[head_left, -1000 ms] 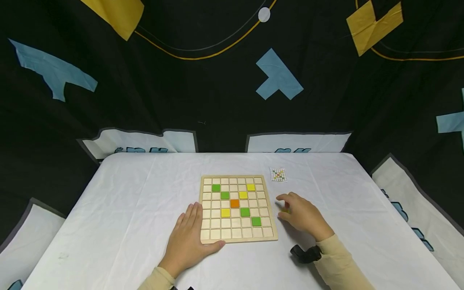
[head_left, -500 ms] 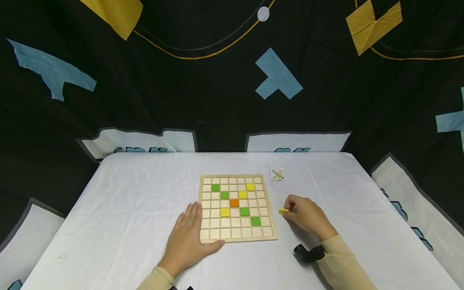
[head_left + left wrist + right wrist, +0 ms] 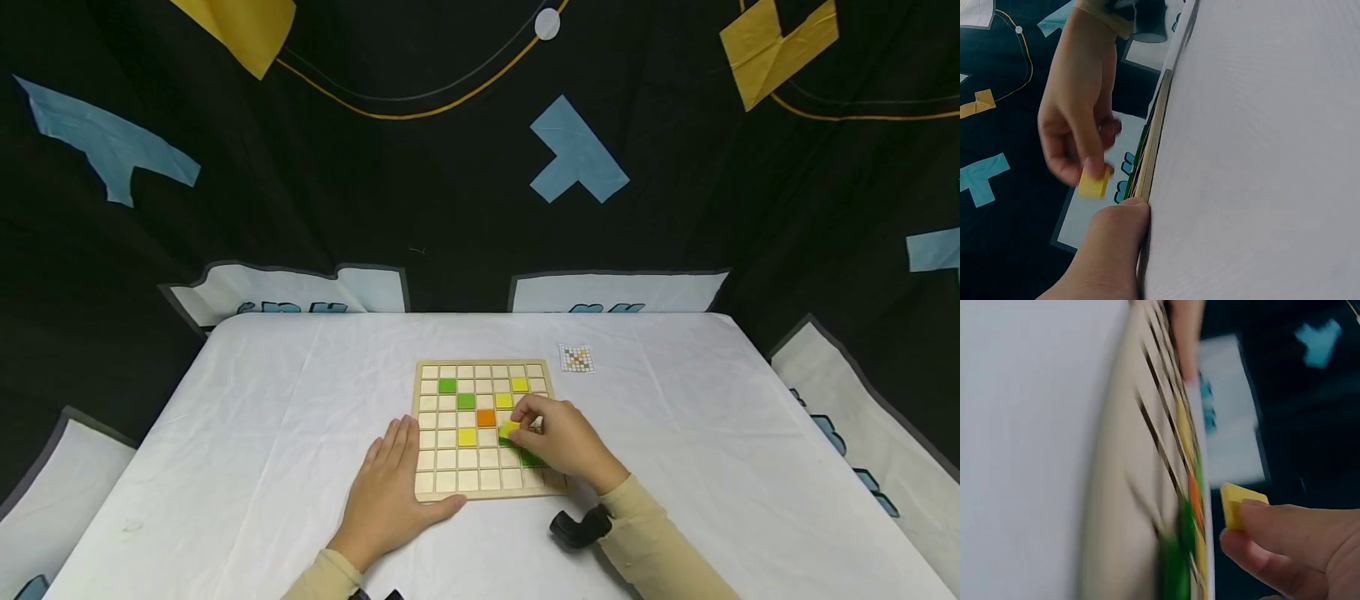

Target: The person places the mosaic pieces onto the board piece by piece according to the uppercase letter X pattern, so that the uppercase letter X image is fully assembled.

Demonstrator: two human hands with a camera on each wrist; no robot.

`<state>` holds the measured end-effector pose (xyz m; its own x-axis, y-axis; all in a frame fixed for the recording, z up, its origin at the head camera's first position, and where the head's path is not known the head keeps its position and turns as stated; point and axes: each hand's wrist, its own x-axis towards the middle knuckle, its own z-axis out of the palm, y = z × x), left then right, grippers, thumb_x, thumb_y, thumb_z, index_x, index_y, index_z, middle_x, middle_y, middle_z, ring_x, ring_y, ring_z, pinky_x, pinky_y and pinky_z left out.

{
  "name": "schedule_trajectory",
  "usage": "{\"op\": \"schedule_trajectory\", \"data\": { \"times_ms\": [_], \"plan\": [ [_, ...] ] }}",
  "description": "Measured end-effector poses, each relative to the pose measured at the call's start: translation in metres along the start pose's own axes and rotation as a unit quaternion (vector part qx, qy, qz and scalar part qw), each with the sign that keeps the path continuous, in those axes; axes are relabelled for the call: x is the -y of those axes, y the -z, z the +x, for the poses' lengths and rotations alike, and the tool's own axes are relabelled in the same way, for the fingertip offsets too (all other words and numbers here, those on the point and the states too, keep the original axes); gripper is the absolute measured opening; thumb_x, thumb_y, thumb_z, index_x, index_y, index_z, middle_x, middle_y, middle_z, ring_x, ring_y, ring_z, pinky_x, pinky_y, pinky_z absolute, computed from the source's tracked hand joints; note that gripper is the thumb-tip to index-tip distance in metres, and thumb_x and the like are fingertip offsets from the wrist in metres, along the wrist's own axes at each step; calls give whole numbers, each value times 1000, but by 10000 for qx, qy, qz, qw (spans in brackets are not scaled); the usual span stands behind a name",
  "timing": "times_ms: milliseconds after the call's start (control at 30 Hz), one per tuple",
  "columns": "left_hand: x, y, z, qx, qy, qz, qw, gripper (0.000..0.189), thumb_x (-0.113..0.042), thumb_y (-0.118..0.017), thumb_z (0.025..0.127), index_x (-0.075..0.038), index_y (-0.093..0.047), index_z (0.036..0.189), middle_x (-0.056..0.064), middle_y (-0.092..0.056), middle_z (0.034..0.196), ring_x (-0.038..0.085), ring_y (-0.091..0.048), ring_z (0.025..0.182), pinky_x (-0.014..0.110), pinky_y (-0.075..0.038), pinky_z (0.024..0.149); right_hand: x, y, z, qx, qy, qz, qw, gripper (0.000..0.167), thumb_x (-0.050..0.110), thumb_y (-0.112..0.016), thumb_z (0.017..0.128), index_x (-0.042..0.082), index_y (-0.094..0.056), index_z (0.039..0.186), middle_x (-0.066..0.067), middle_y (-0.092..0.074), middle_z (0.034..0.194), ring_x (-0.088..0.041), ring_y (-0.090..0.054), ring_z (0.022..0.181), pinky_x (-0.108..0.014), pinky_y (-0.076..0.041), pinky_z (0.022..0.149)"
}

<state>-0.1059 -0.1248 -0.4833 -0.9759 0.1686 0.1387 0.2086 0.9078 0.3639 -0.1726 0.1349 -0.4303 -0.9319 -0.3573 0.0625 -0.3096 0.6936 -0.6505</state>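
Note:
A square wooden grid board (image 3: 442, 482) lies on the white table, with several green and yellow tiles and one orange tile (image 3: 486, 417) set in its cells. My left hand (image 3: 386, 492) rests against the board's left edge, fingers straight, thumb at the near edge. Between thumb and fingers, my right hand (image 3: 562, 437) pinches a yellow tile (image 3: 1235, 503), held above the right part of the board. That hand partly covers the green tiles at the lower right. In the left wrist view the pinched tile is blurred and stands apart from the board's edge.
A small printed card (image 3: 577, 358) with a coloured grid pattern lies beyond the board's right corner. White cloth covers the table (image 3: 247, 433). A dark curtain (image 3: 450, 192) with blue and yellow shapes hangs behind it.
My right hand has moved left from the table beside the board to over its right part, carrying the yellow tile, which it had picked up there. The left hand has stayed put.

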Motion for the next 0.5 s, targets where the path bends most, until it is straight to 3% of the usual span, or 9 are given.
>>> {"op": "schedule_trajectory", "data": {
  "times_ms": [233,500],
  "plan": [
    [0,0,0,-39,-42,63,10000,126,-86,-56,74,6,-24,154,20,-24,163,34,-22,153,52,-24,122,31,-42,6,281,902,-182,9954,12,24,-76,88,20,-68,96,15,-63,78,1,-48,59,-17,-43,59],
    [0,-2,-1,-45,-53,30,10000,124,-85,-55,75,6,-26,153,20,-25,162,34,-22,153,53,-25,122,41,-64,12,62,1395,-928,9858,12,26,-77,87,20,-71,96,13,-66,80,1,-54,70,-19,-44,69]
  ]
}}
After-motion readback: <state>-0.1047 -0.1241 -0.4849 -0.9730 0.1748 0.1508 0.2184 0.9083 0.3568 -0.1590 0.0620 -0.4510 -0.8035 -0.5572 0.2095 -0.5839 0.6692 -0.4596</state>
